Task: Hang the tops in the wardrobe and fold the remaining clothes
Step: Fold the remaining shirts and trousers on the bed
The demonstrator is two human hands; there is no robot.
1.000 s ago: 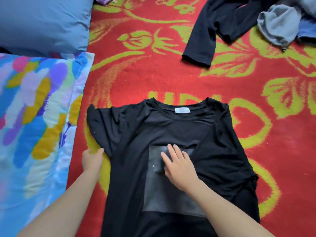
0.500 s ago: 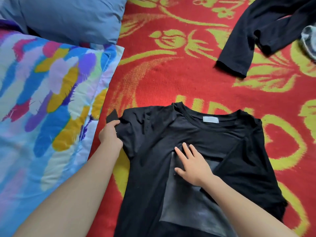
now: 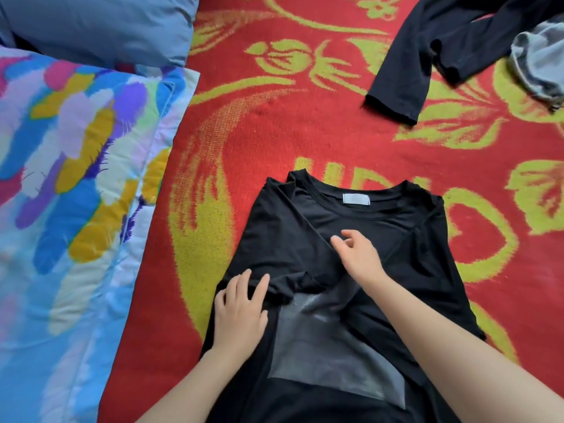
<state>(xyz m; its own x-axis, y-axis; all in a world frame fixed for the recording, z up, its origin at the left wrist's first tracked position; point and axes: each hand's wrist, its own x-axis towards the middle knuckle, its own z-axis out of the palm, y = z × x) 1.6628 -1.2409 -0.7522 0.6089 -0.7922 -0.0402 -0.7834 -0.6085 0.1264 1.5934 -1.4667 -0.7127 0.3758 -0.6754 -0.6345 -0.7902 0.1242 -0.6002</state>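
Observation:
A black T-shirt (image 3: 427, 270) with a grey square print and a white neck label lies flat on the red and yellow blanket (image 3: 274, 123), collar away from me. Both of its sleeves are folded inward over the chest. My left hand (image 3: 239, 309) rests on the shirt's left edge, fingers spread flat over the end of the folded sleeve. My right hand (image 3: 360, 257) lies at the middle of the chest, fingers loosely bent, touching the fold line.
A black long-sleeved top (image 3: 442, 47) and a grey-blue garment (image 3: 537, 62) lie at the far right. On the left, a multicoloured quilt (image 3: 67, 190) sits beside the blanket, with a blue pillow (image 3: 100, 25) above it.
My left hand has carried the left sleeve inward over the chest and now lies flat on it. My right hand has shifted slightly up the shirt.

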